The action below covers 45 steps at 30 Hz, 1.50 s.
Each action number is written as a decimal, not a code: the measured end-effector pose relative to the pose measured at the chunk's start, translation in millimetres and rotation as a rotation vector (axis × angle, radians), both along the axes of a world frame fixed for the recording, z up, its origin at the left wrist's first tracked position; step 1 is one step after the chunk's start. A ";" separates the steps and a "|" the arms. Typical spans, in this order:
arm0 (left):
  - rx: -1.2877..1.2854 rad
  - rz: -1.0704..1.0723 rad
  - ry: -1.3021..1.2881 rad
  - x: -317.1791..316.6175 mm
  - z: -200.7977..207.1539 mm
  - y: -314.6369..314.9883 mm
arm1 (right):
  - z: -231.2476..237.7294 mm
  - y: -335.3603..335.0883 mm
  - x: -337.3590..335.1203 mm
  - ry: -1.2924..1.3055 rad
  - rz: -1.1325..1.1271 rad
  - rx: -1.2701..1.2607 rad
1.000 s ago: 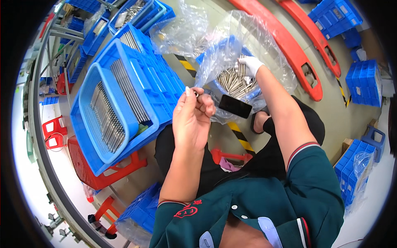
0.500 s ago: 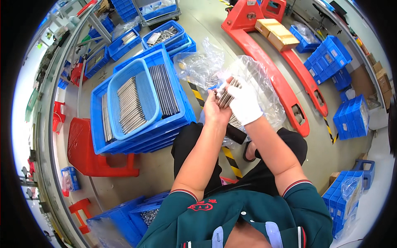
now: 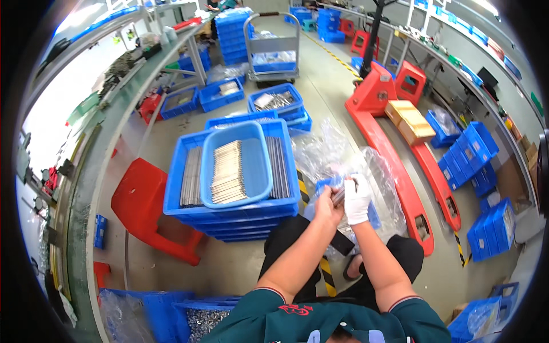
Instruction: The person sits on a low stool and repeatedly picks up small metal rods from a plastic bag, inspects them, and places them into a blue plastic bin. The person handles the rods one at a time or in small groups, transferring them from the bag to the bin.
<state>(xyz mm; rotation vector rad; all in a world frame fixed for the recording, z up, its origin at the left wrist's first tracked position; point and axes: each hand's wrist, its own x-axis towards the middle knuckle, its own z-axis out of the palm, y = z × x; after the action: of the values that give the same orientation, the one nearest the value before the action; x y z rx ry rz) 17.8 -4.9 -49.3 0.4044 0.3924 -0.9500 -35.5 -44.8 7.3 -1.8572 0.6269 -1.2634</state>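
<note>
Brought white-gloved right hand (image 3: 358,200) over to bare left hand (image 3: 327,207) since earlier; now gripping slim silver metal rods (image 3: 339,196) between both; best kept parallel and level.

A bundle of slim, silvery metal rods (image 3: 339,196) is held slanting, around four o'clock from the view's centre.
</note>
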 end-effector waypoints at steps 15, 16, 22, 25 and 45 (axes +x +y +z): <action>0.851 -0.035 -1.182 -5.9 -12.4 -3.6 | -27.1 -30.5 -30.3 0.287 0.074 0.056; 0.892 -0.091 -1.303 -3.5 -5.8 -1.4 | -28.2 -36.2 -37.9 0.332 0.146 0.074; 0.787 -0.490 -1.523 0.5 28.3 18.6 | -0.6 -31.8 -77.5 0.670 0.714 0.791; 0.653 -0.660 -1.623 -2.1 44.3 27.7 | 9.9 -37.2 -92.9 0.611 1.045 1.222; 0.635 0.142 -1.272 15.1 56.5 23.8 | 16.7 -42.2 -79.1 0.387 0.857 1.118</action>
<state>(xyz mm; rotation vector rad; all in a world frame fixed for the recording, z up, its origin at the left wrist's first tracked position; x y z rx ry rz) 32.9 18.9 7.2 1.4202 -0.4675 -0.2627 -114.6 -87.0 24.0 -1.1272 0.4716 0.0831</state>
